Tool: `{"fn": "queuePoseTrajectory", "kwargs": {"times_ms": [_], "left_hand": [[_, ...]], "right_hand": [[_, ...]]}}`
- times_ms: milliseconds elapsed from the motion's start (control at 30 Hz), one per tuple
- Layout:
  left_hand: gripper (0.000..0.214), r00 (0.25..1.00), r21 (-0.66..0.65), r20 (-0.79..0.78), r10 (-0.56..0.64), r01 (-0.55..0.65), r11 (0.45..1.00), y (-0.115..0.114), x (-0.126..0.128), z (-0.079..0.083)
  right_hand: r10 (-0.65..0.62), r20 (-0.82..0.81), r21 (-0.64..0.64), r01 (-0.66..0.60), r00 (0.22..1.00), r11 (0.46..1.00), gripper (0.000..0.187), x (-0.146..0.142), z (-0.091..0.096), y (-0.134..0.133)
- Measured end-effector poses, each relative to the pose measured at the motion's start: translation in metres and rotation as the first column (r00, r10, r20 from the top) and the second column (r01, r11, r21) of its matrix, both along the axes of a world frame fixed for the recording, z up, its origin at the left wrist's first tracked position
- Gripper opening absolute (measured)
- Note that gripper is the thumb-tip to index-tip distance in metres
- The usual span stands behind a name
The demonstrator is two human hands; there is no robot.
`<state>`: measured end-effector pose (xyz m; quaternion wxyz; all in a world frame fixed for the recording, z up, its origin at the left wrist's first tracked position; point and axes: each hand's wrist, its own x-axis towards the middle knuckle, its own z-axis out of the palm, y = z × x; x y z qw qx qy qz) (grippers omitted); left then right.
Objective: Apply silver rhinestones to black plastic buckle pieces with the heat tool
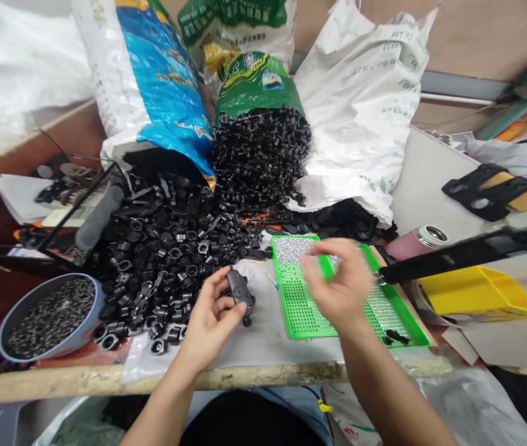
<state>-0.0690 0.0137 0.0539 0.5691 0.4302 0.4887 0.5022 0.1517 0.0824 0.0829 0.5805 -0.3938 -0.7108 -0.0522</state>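
Observation:
My left hand (212, 317) is closed around a black plastic part (239, 288), oblong with small round knobs along its side, held above the grey work surface. Thumb and fingers grip it from the left and below. Over the green perforated tray (293, 310) hovers my right hand (340, 282), its curled fingers smeared by motion, so whether anything is between them cannot be told. Small shiny metal pieces (291, 249) fill the tray's far left section. A few little black pieces (396, 337) lie in its near right corner.
Loose black plastic parts (165, 266) are heaped left of centre, below open sacks. A blue bowl (98, 303) of small pieces stands at left. On the right are a black power screwdriver-like tool (458, 253), a yellow bin (477, 294) and a pink flask (407, 246).

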Motion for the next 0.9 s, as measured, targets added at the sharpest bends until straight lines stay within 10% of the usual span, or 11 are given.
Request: {"fn": "queuePoseTrajectory", "kwargs": {"times_ms": [133, 200, 367, 567, 900], "left_hand": [[0.077, 0.997, 0.06, -0.008, 0.079, -0.079, 0.995, 0.005, -0.016, 0.01], [0.078, 0.994, 0.072, -0.015, 0.112, -0.111, 0.991, 0.007, -0.017, 0.01], [0.081, 0.984, 0.086, -0.06, 0.165, -0.16, 0.983, 0.008, -0.017, 0.006], [0.08, 0.981, 0.121, -0.132, 0.142, -0.126, 0.985, 0.01, -0.006, 0.008], [0.068, 0.926, 0.258, -0.344, 0.157, -0.067, 0.964, 0.004, 0.012, 0.023]], "right_hand": [[0.281, 0.256, -0.676, -0.036, 0.925, 0.736, 0.013, -0.062, -0.034, 0.058], [0.303, 0.255, -0.741, -0.016, 0.918, 0.671, 0.015, -0.079, -0.048, 0.081], [0.339, 0.147, -0.783, -0.1, 0.929, 0.613, 0.031, -0.073, -0.051, 0.084], [0.438, -0.329, -0.542, -0.547, 0.837, 0.638, 0.014, -0.045, -0.026, 0.019], [0.339, -0.493, -0.493, -0.578, 0.801, 0.65, 0.03, -0.041, -0.031, -0.019]]}}
